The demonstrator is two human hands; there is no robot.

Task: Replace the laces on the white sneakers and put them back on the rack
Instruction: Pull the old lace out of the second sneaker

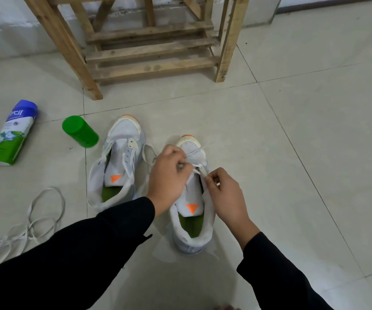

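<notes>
on sneaker lace [197, 150], both hands [168, 175] [225, 194] curled

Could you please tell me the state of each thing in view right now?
Sneaker under the hands: on floor, partly laced near the toe.
Other sneaker: on floor, opened up, unlaced.
Threaded lace: pinched by both hands.
Left hand: pinches threaded lace.
Right hand: pinches threaded lace.
Loose lace: tangled on floor.
Bottle: lying on its side.
Green container: lying on its side.
Rack: standing, holding neither sneaker.
</notes>
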